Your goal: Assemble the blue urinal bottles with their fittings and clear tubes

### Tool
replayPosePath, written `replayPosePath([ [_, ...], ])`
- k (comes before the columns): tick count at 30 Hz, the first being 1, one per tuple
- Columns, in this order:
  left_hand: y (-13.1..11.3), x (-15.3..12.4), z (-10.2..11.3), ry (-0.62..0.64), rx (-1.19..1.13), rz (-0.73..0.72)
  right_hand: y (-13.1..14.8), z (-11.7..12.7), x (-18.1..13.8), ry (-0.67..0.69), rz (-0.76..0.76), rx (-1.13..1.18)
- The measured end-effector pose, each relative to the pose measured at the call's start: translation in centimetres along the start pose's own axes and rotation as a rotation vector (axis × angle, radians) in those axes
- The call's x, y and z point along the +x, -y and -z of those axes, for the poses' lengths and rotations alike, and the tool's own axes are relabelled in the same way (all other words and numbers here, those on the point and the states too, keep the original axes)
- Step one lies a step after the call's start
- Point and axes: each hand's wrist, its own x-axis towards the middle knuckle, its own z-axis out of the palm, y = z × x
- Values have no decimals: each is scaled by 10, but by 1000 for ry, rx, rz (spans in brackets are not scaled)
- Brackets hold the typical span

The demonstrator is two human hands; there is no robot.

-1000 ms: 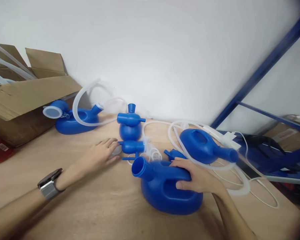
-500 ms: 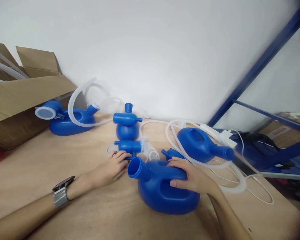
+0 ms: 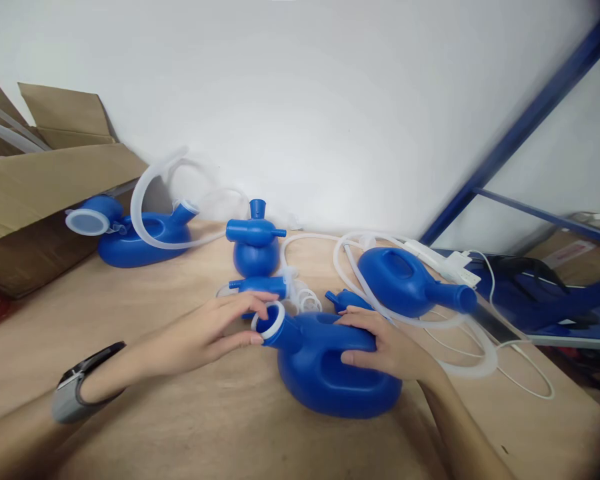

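Note:
A blue plastic urinal bottle [image 3: 305, 383] lies on its side in front of me, its wide mouth facing left. My right hand [image 3: 387, 343] grips the bottle's handle from above, thumb by the handle opening. At the mouth sits a white ring [image 3: 281, 320], pinched between the thumb and fingers of my left hand [image 3: 195, 333]. Just behind that hand lies a blue spout piece [image 3: 265, 287], partly covered by my fingers. Clear plastic rings [image 3: 309, 301] lie to its right, and another small blue piece [image 3: 347, 300] rests behind my right hand.
More blue bottles stand at the back left [image 3: 145, 250], back middle [image 3: 257, 259] and right [image 3: 397, 283], with white hoses [image 3: 143, 193] looping around them. An open cardboard box [image 3: 65, 187] is at left. A white power strip [image 3: 443, 263] and cable lie by the blue shelf frame [image 3: 515, 127].
My left hand has come from the small parts to the bottle's mouth, where a white ring now shows. My right hand keeps its grip on the bottle.

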Motion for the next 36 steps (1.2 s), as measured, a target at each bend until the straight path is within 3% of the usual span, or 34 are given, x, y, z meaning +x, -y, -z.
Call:
replayPosePath([
  [4, 9, 5, 0, -42, 197, -144, -2, -1, 1, -11, 44, -16],
  [11, -2, 17, 21, 125, 373, -335, -7, -2, 1, -45, 73, -24],
  [20, -12, 16, 28, 173, 550, -549, -5, -2, 4, -41, 122, -19],
  [25, -3, 18, 31, 184, 584, -628, -23, -9, -4, -142, 79, -82],
  [31, 5, 23, 30, 173, 597, -720, -17, -8, 1, -53, 97, -41],
  [36, 7, 23, 26, 132, 533, -731, -20, -9, 1, -64, 134, -27],
])
